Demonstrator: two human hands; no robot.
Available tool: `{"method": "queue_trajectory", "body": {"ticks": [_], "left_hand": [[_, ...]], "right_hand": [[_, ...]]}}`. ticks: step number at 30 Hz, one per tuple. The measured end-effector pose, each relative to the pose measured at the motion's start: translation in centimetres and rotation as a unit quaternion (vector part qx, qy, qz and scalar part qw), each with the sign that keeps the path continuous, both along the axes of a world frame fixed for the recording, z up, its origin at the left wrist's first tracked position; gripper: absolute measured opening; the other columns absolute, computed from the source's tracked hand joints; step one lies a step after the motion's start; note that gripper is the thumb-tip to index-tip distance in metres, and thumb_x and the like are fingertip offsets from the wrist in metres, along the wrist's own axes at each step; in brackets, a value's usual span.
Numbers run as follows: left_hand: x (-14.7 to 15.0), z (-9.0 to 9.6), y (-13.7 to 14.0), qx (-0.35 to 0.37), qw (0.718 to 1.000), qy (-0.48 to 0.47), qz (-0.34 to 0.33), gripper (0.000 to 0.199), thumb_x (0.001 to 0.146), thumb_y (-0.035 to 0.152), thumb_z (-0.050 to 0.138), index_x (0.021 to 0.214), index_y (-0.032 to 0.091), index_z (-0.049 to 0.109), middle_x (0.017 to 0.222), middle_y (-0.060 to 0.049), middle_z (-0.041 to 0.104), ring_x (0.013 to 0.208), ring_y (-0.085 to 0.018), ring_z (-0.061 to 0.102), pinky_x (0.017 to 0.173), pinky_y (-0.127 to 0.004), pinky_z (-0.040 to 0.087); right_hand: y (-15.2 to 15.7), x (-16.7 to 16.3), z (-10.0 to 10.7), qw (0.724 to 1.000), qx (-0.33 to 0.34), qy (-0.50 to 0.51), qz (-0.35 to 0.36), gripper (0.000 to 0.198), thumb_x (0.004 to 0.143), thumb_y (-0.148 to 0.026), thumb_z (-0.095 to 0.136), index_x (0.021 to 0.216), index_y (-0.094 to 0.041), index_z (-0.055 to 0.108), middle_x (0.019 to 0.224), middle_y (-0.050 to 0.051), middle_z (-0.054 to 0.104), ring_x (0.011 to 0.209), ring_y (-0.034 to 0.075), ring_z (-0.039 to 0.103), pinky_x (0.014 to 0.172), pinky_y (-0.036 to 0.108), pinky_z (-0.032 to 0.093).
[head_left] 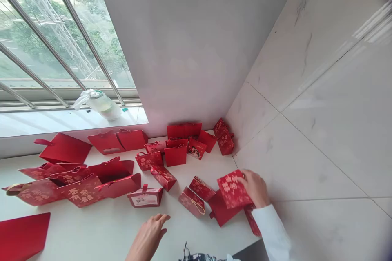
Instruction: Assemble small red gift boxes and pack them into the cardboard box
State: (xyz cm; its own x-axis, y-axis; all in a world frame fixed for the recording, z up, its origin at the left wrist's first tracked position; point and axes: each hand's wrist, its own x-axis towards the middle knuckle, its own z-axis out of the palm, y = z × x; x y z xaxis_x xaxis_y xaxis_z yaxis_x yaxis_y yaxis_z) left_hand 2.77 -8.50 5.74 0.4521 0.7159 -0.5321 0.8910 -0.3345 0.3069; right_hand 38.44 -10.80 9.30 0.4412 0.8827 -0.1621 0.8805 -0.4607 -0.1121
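Observation:
My right hand (pixel 257 189) grips a red gift box (pixel 233 189) with gold lettering by its right side. Under and beside that box lie a plain red gift box (pixel 223 212) and another red box (pixel 251 220), partly covered by my hand and sleeve. My left hand (pixel 148 234) is over the white table (pixel 101 232), fingers stretched forward, thumb apart, holding nothing. Just beyond its fingertips stands a red box with a white panel (pixel 145 197). Between my hands are a box with a gold cord loop (pixel 191 202) and a patterned red box (pixel 202 188).
Several red gift boxes (pixel 81 189) crowd the table's left, and a smaller cluster (pixel 176 153) stands by the grey wall (pixel 190 49). A red sheet-like piece (pixel 24 236) lies front left. Marble tiles (pixel 321 151) bound the right. A plastic-wrapped container (pixel 104 104) rests on the windowsill.

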Motion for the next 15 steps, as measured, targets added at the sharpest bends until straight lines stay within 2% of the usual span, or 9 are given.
{"method": "queue_trajectory", "body": {"ticks": [2,4,9,12,15], "left_hand": [[-0.4,-0.1,-0.1,-0.008,1.000,0.009,0.003,0.038,0.087,0.009,0.038,0.118,0.022,0.056,0.119,-0.007,0.062,0.106,-0.019,0.061,0.087,-0.031,0.047],[-1.0,-0.3,-0.3,-0.014,1.000,0.012,0.009,0.039,0.086,0.010,0.039,0.119,0.022,0.056,0.120,-0.008,0.061,0.106,-0.019,0.061,0.087,-0.031,0.047],[-1.9,-0.4,-0.6,-0.008,0.999,-0.002,0.034,0.037,0.088,0.013,0.039,0.121,0.019,0.054,0.121,-0.010,0.060,0.105,-0.021,0.062,0.087,-0.032,0.048],[-2.0,-0.3,-0.6,-0.009,1.000,-0.003,0.030,0.035,0.088,0.013,0.040,0.121,0.017,0.054,0.119,-0.010,0.062,0.103,-0.022,0.062,0.086,-0.033,0.049],[-1.4,-0.9,-0.4,0.016,1.000,-0.014,0.015,0.035,0.089,0.014,0.039,0.122,0.016,0.052,0.118,-0.012,0.061,0.099,-0.023,0.063,0.083,-0.035,0.050]], "right_hand": [[2.5,1.8,1.0,0.999,0.015,-0.050,-0.012,0.016,0.088,-0.029,0.052,0.097,-0.022,0.063,0.096,0.008,0.068,0.088,0.022,0.063,0.064,0.028,0.038],[5.3,3.3,0.5,0.998,0.010,-0.063,-0.019,0.018,0.088,-0.028,0.052,0.099,-0.020,0.064,0.099,0.010,0.067,0.089,0.023,0.063,0.065,0.029,0.039],[10.9,4.6,-3.4,0.996,-0.018,-0.052,-0.063,0.015,0.086,-0.019,0.054,0.093,-0.013,0.066,0.095,0.016,0.067,0.083,0.022,0.064,0.065,0.028,0.041],[11.0,4.7,-4.3,0.995,0.003,-0.055,-0.080,0.027,0.090,-0.022,0.048,0.113,-0.012,0.059,0.109,0.018,0.062,0.098,0.024,0.060,0.073,0.029,0.042],[7.1,5.4,-3.3,0.994,0.032,-0.058,-0.092,0.038,0.095,-0.030,0.038,0.129,-0.015,0.046,0.121,0.016,0.056,0.111,0.024,0.052,0.081,0.031,0.040]]}}
